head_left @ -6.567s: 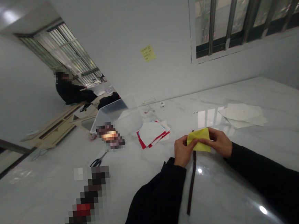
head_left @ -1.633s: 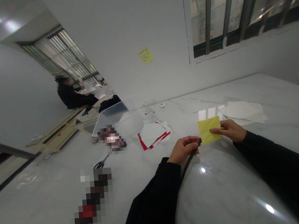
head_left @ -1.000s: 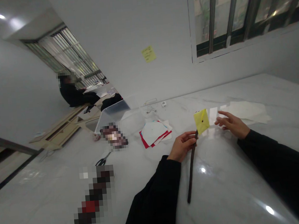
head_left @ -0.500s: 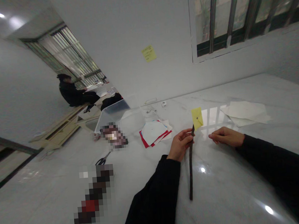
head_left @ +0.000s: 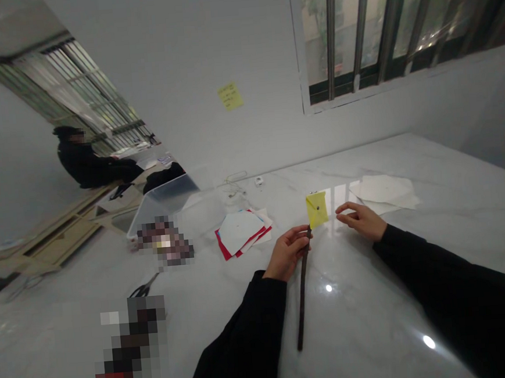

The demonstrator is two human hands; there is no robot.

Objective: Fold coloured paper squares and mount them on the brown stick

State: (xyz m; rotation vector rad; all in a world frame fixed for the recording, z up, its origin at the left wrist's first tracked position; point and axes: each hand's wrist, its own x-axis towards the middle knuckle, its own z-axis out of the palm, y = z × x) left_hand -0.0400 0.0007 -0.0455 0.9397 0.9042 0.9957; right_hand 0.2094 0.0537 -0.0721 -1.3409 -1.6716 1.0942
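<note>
My left hand [head_left: 287, 252] grips a dark brown stick [head_left: 303, 298] near its upper end, and the stick slants down toward me. At the top of the stick is a small yellow paper piece [head_left: 317, 209] with folds and a dark dot in its middle. To the right of the yellow paper, my right hand [head_left: 361, 220] is raised with its fingers apart and nothing between them. It does not touch the paper.
Stacked white and red sheets [head_left: 240, 230] lie left of my left hand, white sheets [head_left: 384, 192] behind my right. Scissors [head_left: 143, 288], a clear bin [head_left: 170, 198] and a thin cable [head_left: 235, 185] are farther left. A person [head_left: 86, 161] sits in the background.
The view has swung, so the whole scene sits farther left. My right hand's fingers have opened from a closed pose. The yellow paper has turned slightly on the stick.
</note>
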